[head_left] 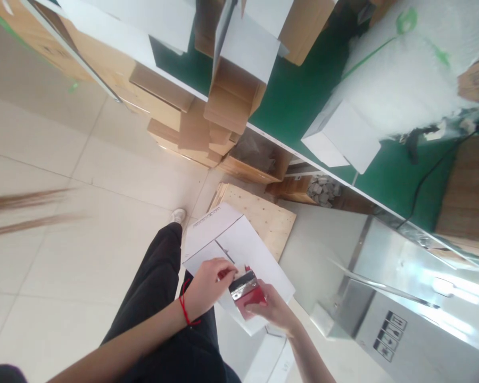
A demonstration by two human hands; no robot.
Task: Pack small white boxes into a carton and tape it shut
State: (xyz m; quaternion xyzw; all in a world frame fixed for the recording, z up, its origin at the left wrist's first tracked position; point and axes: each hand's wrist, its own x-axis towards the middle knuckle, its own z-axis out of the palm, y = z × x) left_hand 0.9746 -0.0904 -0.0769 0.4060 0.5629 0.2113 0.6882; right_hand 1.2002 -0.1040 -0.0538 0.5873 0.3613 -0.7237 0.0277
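A red tape dispenser (257, 299) with a dark and shiny metal front lies across my right palm, just above a white carton. My right hand (277, 311) is closed round its red body, thumb on the near side. At the dispenser's other end my left hand (213, 284), with a red string on the wrist, has its fingers curled and pinched against it; what exactly the fingertips grip is partly hidden. Under both hands the white carton (249, 242) shows its closed top flaps and a seam. It leans near my legs, on or against a wooden board (265, 213).
A green-topped workbench (291, 101) runs diagonally above, bearing an open brown-and-white box (235, 88), a white box (343, 135) and bubble wrap (407, 69). Cardboard boxes stand below it. To the right is a metal machine (403, 282). Tiled floor (83, 229) lies left.
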